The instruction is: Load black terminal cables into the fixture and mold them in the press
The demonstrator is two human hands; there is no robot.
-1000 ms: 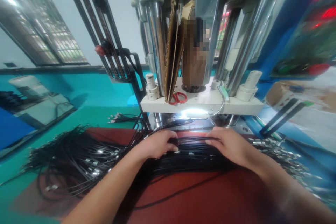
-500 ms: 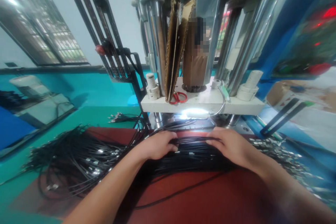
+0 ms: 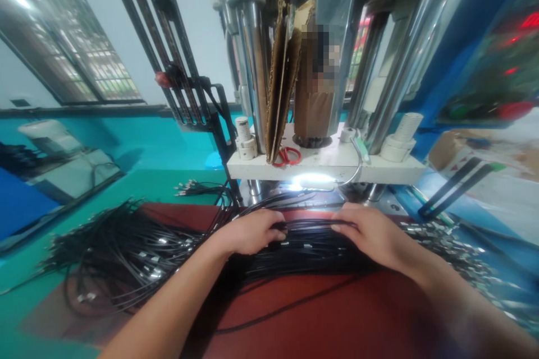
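A thick bundle of black cables (image 3: 311, 261) lies across the red-brown mat (image 3: 337, 314), with small silvery ends fanned out at both sides. Above this pile my left hand (image 3: 255, 231) is closed around a few black cables (image 3: 309, 223). The same strands run across to my right hand (image 3: 366, 230), whose thumb and fingers pinch them. Both hands are level, a short gap apart, just in front of the press. My fingertips partly hide the held strands, and their exact number cannot be told.
Behind my hands stands a press with a white plate (image 3: 379, 173) and a lit lamp (image 3: 314, 181) under it. Red-handled scissors (image 3: 287, 156) and cardboard sheets (image 3: 278, 90) rest on the plate. One loose cable (image 3: 269, 313) crosses the mat's front. A black slotted stand (image 3: 179, 78) rises at left.
Almost nothing differs. Both hands keep their grip on the cables in the same place, and the view has shifted very slightly.
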